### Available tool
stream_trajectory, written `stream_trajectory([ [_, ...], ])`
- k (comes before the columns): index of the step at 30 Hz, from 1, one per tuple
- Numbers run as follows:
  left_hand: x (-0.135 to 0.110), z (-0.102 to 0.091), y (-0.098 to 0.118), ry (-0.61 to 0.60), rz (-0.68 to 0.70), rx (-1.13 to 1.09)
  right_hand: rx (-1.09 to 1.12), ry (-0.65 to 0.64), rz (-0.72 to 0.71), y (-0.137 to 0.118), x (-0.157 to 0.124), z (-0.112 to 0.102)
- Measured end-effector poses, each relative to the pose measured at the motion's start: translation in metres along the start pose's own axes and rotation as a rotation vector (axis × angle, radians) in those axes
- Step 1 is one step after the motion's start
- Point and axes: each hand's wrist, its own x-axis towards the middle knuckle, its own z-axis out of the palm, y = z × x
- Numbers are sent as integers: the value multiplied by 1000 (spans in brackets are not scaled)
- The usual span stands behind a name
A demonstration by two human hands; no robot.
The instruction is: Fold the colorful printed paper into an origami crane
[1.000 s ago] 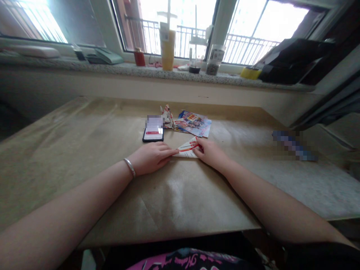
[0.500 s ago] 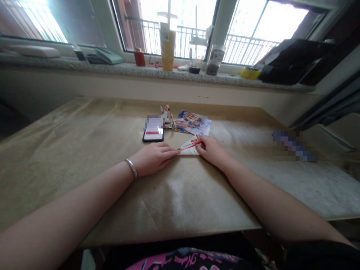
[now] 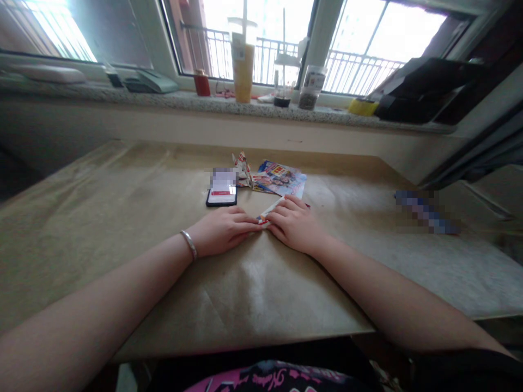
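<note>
A folded paper leaflet (image 3: 272,208), white with red print, lies on the table at the middle, mostly covered by my right hand. My left hand (image 3: 223,228), a silver bangle at its wrist, holds the leaflet's left corner between fingertips and thumb. Flat across the leaflet lies my right hand (image 3: 296,223), fingers stretched and pressing down on it. Just behind my left hand rests a phone (image 3: 222,197) with its screen lit. Colourful printed leaflets (image 3: 284,177) are piled beyond my right hand, with a crumpled piece of printed paper (image 3: 244,171) beside them.
The table (image 3: 163,305) has a tan cover. A blurred blue item (image 3: 427,212) lies at the far right. On the windowsill (image 3: 163,100) stand a tall cup of yellow drink (image 3: 243,71), a red container (image 3: 201,84), a jar (image 3: 312,90) and a black object (image 3: 420,92).
My right hand has gone from pinching the leaflet's upper right side to lying flat over it, nearer my left hand. The left hand stays at the corner.
</note>
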Motion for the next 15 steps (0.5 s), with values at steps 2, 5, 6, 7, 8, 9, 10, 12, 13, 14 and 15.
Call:
stream_trajectory([
  [2,-1,0,-1,-8,-28,6,-1,5,3,-2,1,2],
  [5,-2,1,-2,-17,-48,13,18,-6,31,-2,3,4],
  [6,-2,1,-3,-18,-44,15,29,-11,42,-2,4,5],
  [7,-2,1,-3,-19,-37,16,41,-13,52,-1,4,6],
  [8,-2,2,-3,-18,-34,20,55,-12,65,-1,5,6],
  [9,-2,2,-3,-14,-38,25,68,-9,79,0,6,7],
  [10,-2,2,-3,-11,-45,30,81,-2,99,0,6,8],
  [12,-2,3,-3,-7,-50,29,102,16,144,1,8,10],
  [13,-2,3,-3,-5,-50,26,112,22,167,2,8,11],
  [14,-2,4,-3,-5,-47,21,123,22,188,3,9,12],
  [15,-2,4,-4,-4,-40,17,136,18,208,3,9,14],
])
